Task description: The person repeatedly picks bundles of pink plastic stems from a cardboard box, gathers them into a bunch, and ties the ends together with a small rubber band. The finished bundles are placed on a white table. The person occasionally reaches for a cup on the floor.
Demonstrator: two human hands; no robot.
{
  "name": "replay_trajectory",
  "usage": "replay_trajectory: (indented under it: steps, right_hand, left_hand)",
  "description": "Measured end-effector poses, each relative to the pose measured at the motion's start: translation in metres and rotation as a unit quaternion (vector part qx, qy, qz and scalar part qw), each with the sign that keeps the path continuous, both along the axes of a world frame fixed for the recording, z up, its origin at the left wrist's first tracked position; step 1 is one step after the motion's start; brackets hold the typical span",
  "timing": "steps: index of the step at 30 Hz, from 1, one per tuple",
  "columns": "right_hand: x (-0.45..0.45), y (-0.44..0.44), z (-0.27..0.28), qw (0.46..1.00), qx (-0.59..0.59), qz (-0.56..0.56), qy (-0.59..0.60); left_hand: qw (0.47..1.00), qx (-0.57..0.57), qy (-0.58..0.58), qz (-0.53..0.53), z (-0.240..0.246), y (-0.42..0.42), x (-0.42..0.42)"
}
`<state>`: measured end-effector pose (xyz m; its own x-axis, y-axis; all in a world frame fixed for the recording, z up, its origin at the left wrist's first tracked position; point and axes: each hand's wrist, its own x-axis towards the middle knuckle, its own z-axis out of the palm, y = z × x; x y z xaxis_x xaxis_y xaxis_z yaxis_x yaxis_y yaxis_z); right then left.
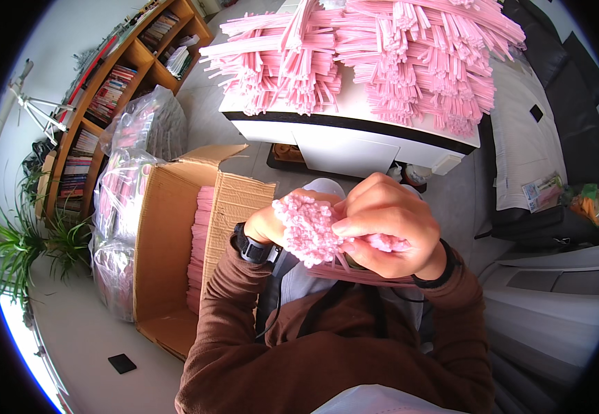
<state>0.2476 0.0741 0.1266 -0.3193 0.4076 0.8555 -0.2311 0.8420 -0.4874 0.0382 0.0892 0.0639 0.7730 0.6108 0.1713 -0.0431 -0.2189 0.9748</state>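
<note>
My left hand (267,223) is closed around a bundle of pink fuzzy stems, which look like chenille stems. The bundle's bunched end (307,227) faces up towards me. My right hand (395,222) has its thumb and forefinger at the right edge of that end. More pink fuzz (385,242) shows within the right hand's curled fingers; whether it belongs to the same bundle is hidden. Below both hands, long pink stems (366,277) lie across my lap.
An opened cardboard box (170,243) holding pink stems stands at my left, beside clear plastic bags (123,207). Ahead, a white table (351,95) carries large stacks of pink stem bundles (408,57). A bookcase (139,54) and a dark sofa (568,67) flank it.
</note>
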Motion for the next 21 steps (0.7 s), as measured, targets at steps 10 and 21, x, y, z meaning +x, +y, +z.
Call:
replay_trajectory:
  steps: [10, 21]
  right_hand:
    - [-0.002, 0.001, -0.004, 0.998, 0.017, -0.034, 0.041]
    - [-0.002, -0.002, -0.009, 0.996, -0.033, -0.045, 0.076]
  left_hand:
    - [0.992, 0.108, 0.066, 0.007, 0.003, 0.002, 0.000]
    - [0.989, 0.139, 0.038, -0.037, -0.006, 0.013, 0.005]
